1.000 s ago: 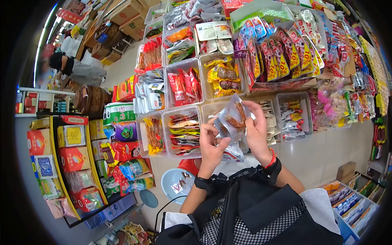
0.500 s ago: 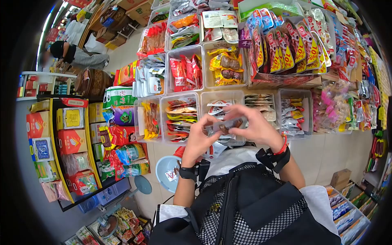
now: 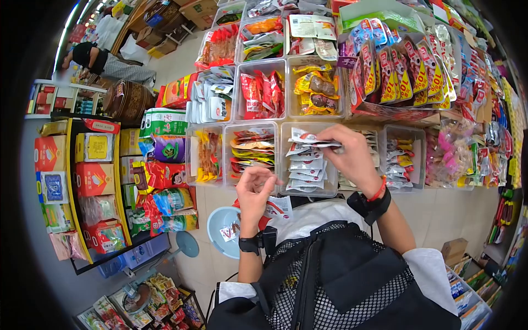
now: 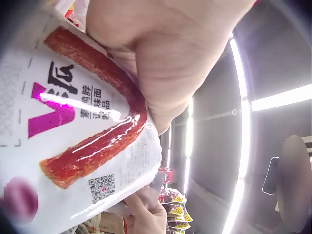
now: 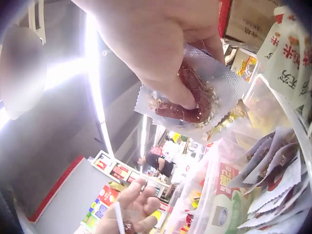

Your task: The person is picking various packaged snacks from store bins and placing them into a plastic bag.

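My right hand [image 3: 352, 157] pinches a clear-backed snack packet [image 5: 195, 100] over a clear bin holding a row of similar white packets [image 3: 308, 168]. A reddish-brown, bent stick shows through its plastic, under my thumb. My left hand [image 3: 256, 192] is raised in front of the bins, fingers curled, with a white snack packet [image 4: 100, 117] held against its palm side. That packet's printed face, with a red V-shaped stick, fills much of the left wrist view. Below the left hand in the head view, part of the packet [image 3: 279, 208] shows.
A bin of colourful packets [image 3: 253, 148] is to the left, with red packets [image 3: 263, 93] and yellow packets [image 3: 317, 91] behind. A display box of hanging packs [image 3: 404, 74] stands at back right. Low on the left are a pale blue basin [image 3: 220, 217] and a shelf of boxes [image 3: 96, 179].
Both hands were together on a packet with brown sticks. They have since moved apart: the right now holds a packet over the white-packet bin, the left has shifted left and lower.
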The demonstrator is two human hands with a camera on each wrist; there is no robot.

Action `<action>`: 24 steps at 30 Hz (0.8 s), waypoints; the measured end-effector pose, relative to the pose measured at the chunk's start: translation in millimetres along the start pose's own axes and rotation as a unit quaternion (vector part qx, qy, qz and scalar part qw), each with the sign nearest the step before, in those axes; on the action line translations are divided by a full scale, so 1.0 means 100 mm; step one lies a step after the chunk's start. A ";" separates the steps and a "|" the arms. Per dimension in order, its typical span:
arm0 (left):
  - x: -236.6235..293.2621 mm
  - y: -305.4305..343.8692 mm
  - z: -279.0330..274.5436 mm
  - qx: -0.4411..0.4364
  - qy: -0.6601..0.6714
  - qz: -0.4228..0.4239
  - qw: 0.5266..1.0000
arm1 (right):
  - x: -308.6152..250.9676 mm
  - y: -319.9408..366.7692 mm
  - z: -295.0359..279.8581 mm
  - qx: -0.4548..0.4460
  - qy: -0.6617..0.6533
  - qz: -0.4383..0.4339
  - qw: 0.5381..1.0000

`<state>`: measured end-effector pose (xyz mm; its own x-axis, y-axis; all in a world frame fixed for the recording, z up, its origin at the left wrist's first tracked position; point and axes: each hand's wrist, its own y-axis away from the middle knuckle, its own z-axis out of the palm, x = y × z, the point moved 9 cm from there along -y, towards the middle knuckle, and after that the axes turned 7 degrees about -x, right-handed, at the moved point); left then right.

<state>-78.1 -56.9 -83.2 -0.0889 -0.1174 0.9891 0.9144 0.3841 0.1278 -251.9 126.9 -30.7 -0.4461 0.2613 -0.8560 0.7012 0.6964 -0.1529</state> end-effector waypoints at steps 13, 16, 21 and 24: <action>-0.14 0.13 -0.10 0.069 0.085 -0.002 0.994 | 0.06 0.12 0.45 -0.127 0.091 -0.040 0.987; -0.11 -0.01 0.05 0.053 0.085 0.014 0.995 | -0.20 0.20 0.31 -0.129 0.005 -0.030 0.991; 0.09 -0.24 0.66 -0.062 0.043 0.014 0.997 | -0.33 0.42 0.41 -0.188 -0.074 0.020 0.979; 0.18 -0.26 0.75 -0.070 0.057 0.049 0.995 | -0.28 0.47 0.20 -0.118 0.020 -0.003 0.993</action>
<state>-132.8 -0.2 -63.2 0.0414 -0.1921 0.9805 0.9633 0.2680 0.0118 -195.2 138.6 -24.0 -0.4751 0.2789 -0.8345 0.5505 0.8341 -0.0347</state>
